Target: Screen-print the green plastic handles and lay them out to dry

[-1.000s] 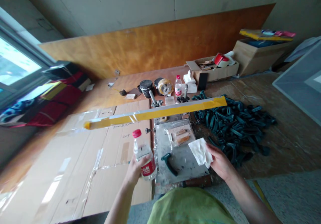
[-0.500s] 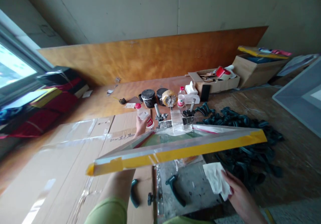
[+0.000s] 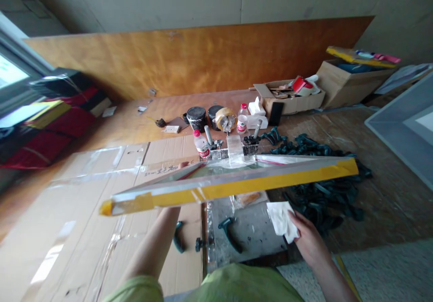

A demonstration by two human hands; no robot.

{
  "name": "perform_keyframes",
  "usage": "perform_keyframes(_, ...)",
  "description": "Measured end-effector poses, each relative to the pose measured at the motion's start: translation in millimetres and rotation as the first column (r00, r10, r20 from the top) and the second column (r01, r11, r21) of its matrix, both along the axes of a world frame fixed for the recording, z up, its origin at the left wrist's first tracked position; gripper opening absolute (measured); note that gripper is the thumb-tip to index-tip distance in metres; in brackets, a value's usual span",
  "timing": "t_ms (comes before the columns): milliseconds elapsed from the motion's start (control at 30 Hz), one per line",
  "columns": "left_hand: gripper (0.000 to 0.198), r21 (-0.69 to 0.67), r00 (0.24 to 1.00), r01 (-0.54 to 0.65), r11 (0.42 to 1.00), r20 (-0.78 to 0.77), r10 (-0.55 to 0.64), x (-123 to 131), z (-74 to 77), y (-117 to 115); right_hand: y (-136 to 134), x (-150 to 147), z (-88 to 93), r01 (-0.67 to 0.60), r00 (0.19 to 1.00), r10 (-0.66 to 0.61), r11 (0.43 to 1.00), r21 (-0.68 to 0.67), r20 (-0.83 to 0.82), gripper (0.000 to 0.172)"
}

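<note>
A screen frame edged in yellow tape (image 3: pixel 237 187) is tilted up on metal clamps (image 3: pixel 251 144) above a grey board (image 3: pixel 248 234). My left arm passes beneath the frame, and only a small part of my left hand (image 3: pixel 183 164) shows past its far left side; its fingers are mostly hidden. A bottle with a red cap (image 3: pixel 202 145) stands just beyond that hand, beside the clamps. On the right, my right hand (image 3: pixel 304 232) pinches a white tissue (image 3: pixel 282 220) over the board's right edge. A dark green curved handle (image 3: pixel 230 235) lies on the board.
Flattened cardboard (image 3: pixel 84 212) covers the left side. Dark green handles (image 3: pixel 318 194) are heaped at the right. Behind stand black tubs (image 3: pixel 196 119), a tape roll (image 3: pixel 226 120), a second bottle (image 3: pixel 242 119), an open carton (image 3: pixel 297 103) and a grey bin (image 3: pixel 402 117).
My left hand has let go of the red-capped bottle, which now stands upright by the clamps, and has drawn back toward the frame. My right hand still holds the tissue. The view has shifted.
</note>
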State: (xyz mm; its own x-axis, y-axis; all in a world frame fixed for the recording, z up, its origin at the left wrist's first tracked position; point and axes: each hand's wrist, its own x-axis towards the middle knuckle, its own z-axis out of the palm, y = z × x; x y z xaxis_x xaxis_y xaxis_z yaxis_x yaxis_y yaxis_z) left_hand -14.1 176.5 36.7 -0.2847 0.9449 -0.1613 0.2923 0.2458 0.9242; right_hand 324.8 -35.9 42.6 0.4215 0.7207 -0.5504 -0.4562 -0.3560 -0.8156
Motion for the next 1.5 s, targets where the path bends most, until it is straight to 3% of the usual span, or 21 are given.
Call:
perform_keyframes(67, 0.03, -0.062, 0.997, 0.052, 0.997, -0.048, -0.055, -9.4, -8.4, -37.2, 6.0, -2.0, 2.1, -0.037, 0.999, 0.037, 0.999, 0.03, 0.0, 0.041)
perform_keyframes(167, 0.034, -0.199, 0.95, 0.244, 0.949, -0.146, -0.274, -6.3, -19.8, -106.7, 14.4, -5.4, 2.1, -0.118, 0.993, 0.116, 0.99, 0.074, 0.039, 0.04)
perform_keyframes(267, 0.045, -0.324, 0.834, 0.406, 0.855, -0.252, -0.491, 22.7, -25.4, -166.0, 23.0, -10.0, 0.8, -0.19, 0.978, 0.178, 0.974, 0.119, 0.107, 0.041)
perform_keyframes(333, 0.047, -0.357, 0.764, 0.417, 0.835, -0.36, -0.536, 48.7, -26.5, -186.6, 27.6, -13.5, 0.5, -0.227, 0.968, 0.207, 0.964, 0.14, 0.142, 0.043)
perform_keyframes(433, 0.039, -0.389, 0.681, 0.347, 0.854, -0.521, -0.514, 78.4, -26.9, -192.0, 30.7, -16.8, -0.1, -0.286, 0.949, 0.255, 0.944, 0.166, 0.186, 0.045)
perform_keyframes(533, 0.024, -0.374, 0.736, 0.258, 0.891, -0.521, -0.432, 87.7, -23.6, -188.4, 30.7, -15.5, -1.9, -0.361, 0.908, 0.301, 0.915, 0.181, 0.29, 0.042)
perform_keyframes(567, 0.02, -0.35, 0.803, 0.243, 0.905, -0.452, -0.39, 87.8, -20.7, -188.4, 30.9, -14.5, -2.2, -0.384, 0.883, 0.305, 0.907, 0.175, 0.358, 0.041)
perform_keyframes(633, 0.018, -0.299, 0.95, 0.22, 0.928, -0.151, -0.274, 87.9, -11.6, -190.7, 32.2, -13.6, -0.1, -0.429, 0.795, 0.292, 0.891, 0.151, 0.532, 0.038)
perform_keyframes(667, 0.02, -0.275, 0.977, 0.214, 0.937, 0.051, -0.208, 88.8, -5.6, -192.6, 33.4, -14.3, 2.8, -0.453, 0.733, 0.275, 0.879, 0.146, 0.622, 0.036)
perform_keyframes(733, 0.028, -0.228, 0.913, 0.203, 0.952, 0.395, -0.1, 93.2, 7.8, -196.6, 36.3, -18.9, 12.5, -0.53, 0.597, 0.221, 0.83, 0.173, 0.771, 0.031)
perform_keyframes(800, 0.034, -0.179, 0.839, 0.193, 0.965, 0.54, -0.067, 100.1, 21.1, -200.1, 39.2, -27.2, 25.5, -0.656, 0.47, 0.139, 0.716, 0.239, 0.872, 0.027)
perform_keyframes(933, 0.032, -0.136, 0.822, 0.184, 0.974, 0.564, -0.077, 113.3, 40.5, -206.1, 41.8, -48.0, 45.9, -0.886, 0.244, -0.045, 0.396, 0.242, 0.969, 0.04)
perform_keyframes(1033, 0.03, -0.118, 0.829, 0.172, 0.978, 0.554, -0.078, 118.3, 47.7, -209.1, 40.2, -59.3, 49.5, -0.956, 0.084, -0.132, 0.27, 0.117, 0.988, 0.047)
perform_keyframes(1200, 0.029, -0.112, 0.83, 0.131, 0.985, 0.555, -0.048, 120.9, 51.5, -212.8, 35.8, -62.2, 51.1, -0.976, -0.112, -0.136, 0.203, -0.083, 0.984, 0.052)
perform_keyframes(1367, 0.027, -0.142, 0.754, 0.121, 0.983, 0.657, 0.002, 123.8, 50.4, -216.3, 30.3, -50.0, 55.2, -0.979, -0.152, -0.136, 0.159, -0.13, 0.979, 0.053)
perform_keyframes(1500, 0.03, -0.115, 0.728, 0.074, 0.991, 0.685, 0.025, 115.8, 55.9, -211.8, 20.2, -27.5, 45.3, -0.977, -0.16, -0.122, 0.162, -0.14, 0.98, 0.051)
